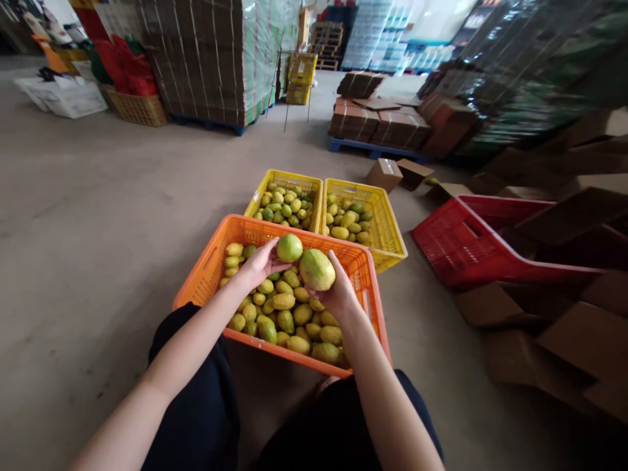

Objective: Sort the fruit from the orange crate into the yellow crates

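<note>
My left hand (262,266) is closed around the lower side of a small, round green fruit (289,248). In my right hand (341,291) rests a larger, oval yellow-green fruit (317,269), with the thumb up along its right side. The two fruits are side by side, almost touching, above an orange plastic crate (294,360). Several smooth yellow and green oval fruits (283,301) fill that crate, partly hidden by my hands and forearms. Their exact kind I cannot make out.
Behind the orange crate stand two yellow crates (387,242) with similar fruits. To the right, a red crate (456,252) sits among loose cardboard boxes (583,340). Flattened cartons (377,124) lie on a blue pallet farther back. Wrapped stacks (196,59) rise at the rear left.
</note>
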Tool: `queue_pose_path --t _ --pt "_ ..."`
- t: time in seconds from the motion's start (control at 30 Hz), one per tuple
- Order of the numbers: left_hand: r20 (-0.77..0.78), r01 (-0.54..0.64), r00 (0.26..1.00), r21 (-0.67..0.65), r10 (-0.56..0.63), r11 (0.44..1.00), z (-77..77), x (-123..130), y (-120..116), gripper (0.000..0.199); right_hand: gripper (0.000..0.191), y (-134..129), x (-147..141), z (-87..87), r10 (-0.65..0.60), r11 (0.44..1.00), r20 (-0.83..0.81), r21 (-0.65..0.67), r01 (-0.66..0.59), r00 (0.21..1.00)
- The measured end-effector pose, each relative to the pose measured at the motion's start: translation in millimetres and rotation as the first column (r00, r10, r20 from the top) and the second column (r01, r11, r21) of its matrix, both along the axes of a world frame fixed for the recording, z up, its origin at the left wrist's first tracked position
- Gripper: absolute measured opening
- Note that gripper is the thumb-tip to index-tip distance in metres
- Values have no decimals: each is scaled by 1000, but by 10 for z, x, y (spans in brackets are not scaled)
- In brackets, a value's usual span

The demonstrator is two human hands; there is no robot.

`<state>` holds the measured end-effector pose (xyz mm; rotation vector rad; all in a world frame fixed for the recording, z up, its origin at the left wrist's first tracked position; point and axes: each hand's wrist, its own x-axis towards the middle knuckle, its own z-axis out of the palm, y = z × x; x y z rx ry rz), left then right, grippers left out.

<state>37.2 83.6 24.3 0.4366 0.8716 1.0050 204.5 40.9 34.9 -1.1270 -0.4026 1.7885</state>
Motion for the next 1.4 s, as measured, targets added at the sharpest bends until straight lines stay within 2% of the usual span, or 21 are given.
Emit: queue_pose_path --t 0.07,0.13,0.23,0.33,0.43,0.5,0.63,0.8,0.9,1.0,1.07,1.1,1.17,1.23,1.3,1.4 --pt "-2 20 1000 14 -20 1000 -10 -3 -3 22 43 -19 1 46 88 996 -9 -7 -88 996" --pt "-19 73 997 44 -72 996 -43 -19 2 26 46 -26 12 68 126 992 -29 -5 -126 992" --pt "-38 186 982 66 -184 980 -153 -53 34 36 46 -13 36 59 119 993 -72 -12 -120 990" --pt "-9 303 953 34 -303 952 -276 -73 75 49 49 3 49 44 124 989 -67 -77 -129 990" --pt "-59 335 940 -9 -335 942 -333 -75 95 57 51 8 46 43 119 986 -32 -112 -122 992" --pt "-94 334 938 -28 -335 942 -338 -76 97 59 50 7 40 39 126 987 -18 -102 -127 992" --pt "-62 344 937 -11 -344 939 -308 -76 85 60 46 9 31 15 120 990 12 -76 -118 993" --pt "-234 302 919 -98 -317 948 -144 -34 26 65 42 9 30 26 86 993 51 -86 -82 995" --pt "-295 255 913 -129 -282 958 -28 1 -19 62 41 5 29 27 105 992 68 -70 -100 992" --pt "-291 234 925 -64 -243 970 20 24 -57 55 38 -1 6 -25 75 997 119 5 -77 990" --pt "-278 166 950 55 -145 985 8 35 -77 41 39 -9 -17 -75 -85 989 208 136 57 974" --pt "-284 97 957 137 -55 986 -6 39 -86 35 42 -17 -28 -95 -203 962 268 234 140 942" --pt "-319 -51 934 333 163 942 -41 43 -101 41 54 -41 -43 -114 -419 864 383 447 232 823" --pt "-344 -115 880 513 326 851 -68 42 -113 55 61 -72 -52 -106 -532 777 456 598 196 713" --pt "-342 -98 860 617 379 781 -77 39 -123 62 62 -103 -65 -87 -562 735 487 665 134 669" --pt "-337 -50 865 681 373 730 -61 43 -137 59 61 -127 -98 -80 -562 722 475 682 121 677"
